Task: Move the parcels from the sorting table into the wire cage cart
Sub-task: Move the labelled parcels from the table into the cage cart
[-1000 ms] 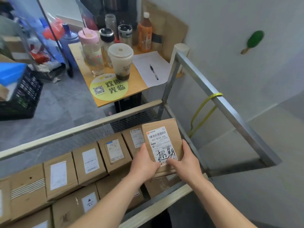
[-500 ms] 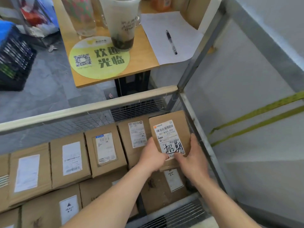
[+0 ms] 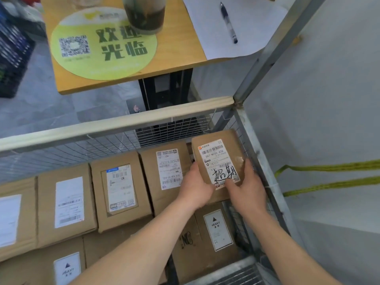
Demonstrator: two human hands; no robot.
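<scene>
Left hand and right hand grip a labelled parcel by its near corners, inside the wire cage cart, at the right end of a parcel row.

A small wooden surface stands on a black pedestal over a grey tiled floor. On the surface lie a round green sticker with a QR code and Chinese characters, a clear cup of dark drink, and at its right end a white sheet of paper with a pen on it. Left of the surface sits a black crate. Right of it rises a pale, evenly lit wall, crossed lower down by a yellow-green strap.
</scene>
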